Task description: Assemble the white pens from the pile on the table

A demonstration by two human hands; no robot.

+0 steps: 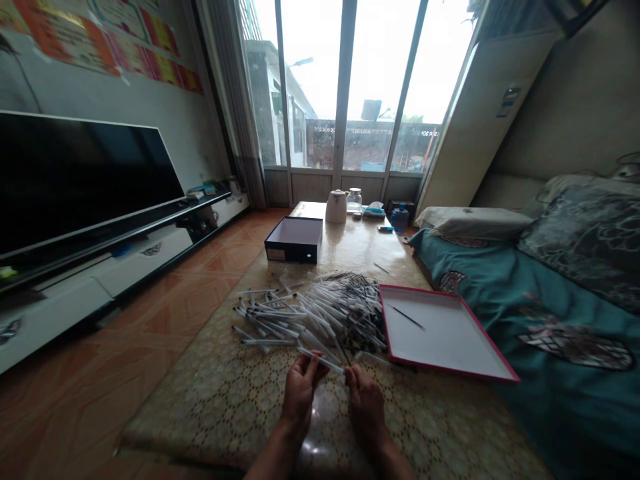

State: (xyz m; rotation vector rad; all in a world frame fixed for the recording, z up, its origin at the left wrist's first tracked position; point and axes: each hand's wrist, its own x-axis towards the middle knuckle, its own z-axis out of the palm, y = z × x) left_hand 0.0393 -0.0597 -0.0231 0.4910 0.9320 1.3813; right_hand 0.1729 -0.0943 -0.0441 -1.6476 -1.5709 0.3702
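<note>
My left hand (301,383) pinches a slim white pen (327,363) near one end, just above the table's near part. The other end of the pen meets the fingertips of my right hand (366,393), which are closed on it. A thin dark stick shows just behind those fingertips; whether it is held cannot be made out. Right beyond both hands spreads a loose pile of white pens (320,307), several with black ends, and darker thin pieces toward its right side. A shallow red-edged box lid (450,333) lies right of the pile, with one thin dark refill (407,317) inside it.
The long table (200,393) has a patterned cover. Past the pile stand a dark open box (293,255), a white kettle (337,208), a glass jar (354,200) and a tissue pack (374,211). A sofa with a teal cover (480,273) runs along the right.
</note>
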